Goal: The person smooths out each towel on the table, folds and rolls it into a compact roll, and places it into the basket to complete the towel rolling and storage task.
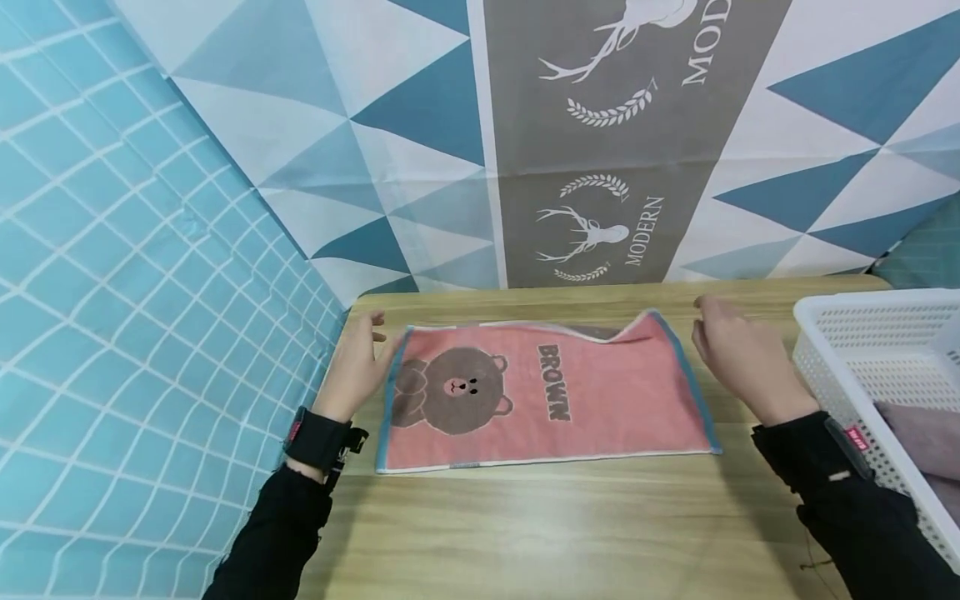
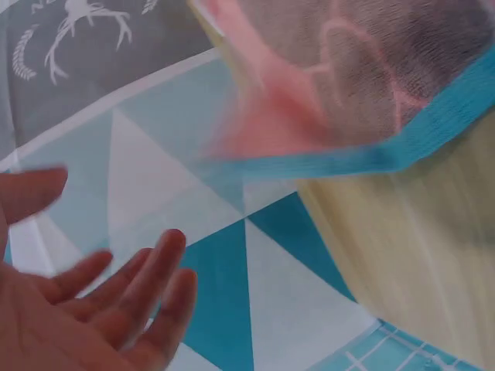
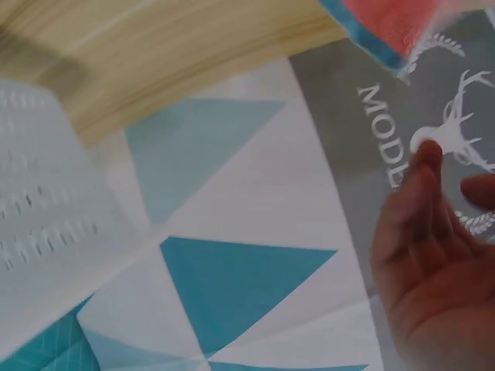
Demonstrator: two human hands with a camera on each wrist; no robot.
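Note:
A pink towel (image 1: 615,392) with blue ends, a brown bear and the word BROWN lies spread across the wooden table. Its far edge lifts in a fold near the far right corner, and in the left wrist view a corner of the towel (image 2: 278,127) is blurred. My left hand (image 1: 356,362) is beside the far left corner with loose fingers and nothing in its grasp. Past the far right corner, my right hand (image 1: 742,354) hangs apart from the towel. Its fingers bend softly around nothing in the right wrist view.
On the right stands a white perforated basket (image 1: 847,367) with a folded greyish-purple cloth (image 1: 922,437) in it. A patterned sheet with triangles and deer (image 1: 420,167) rises behind the table (image 1: 540,525). Blue checked fabric (image 1: 135,333) hangs along the left.

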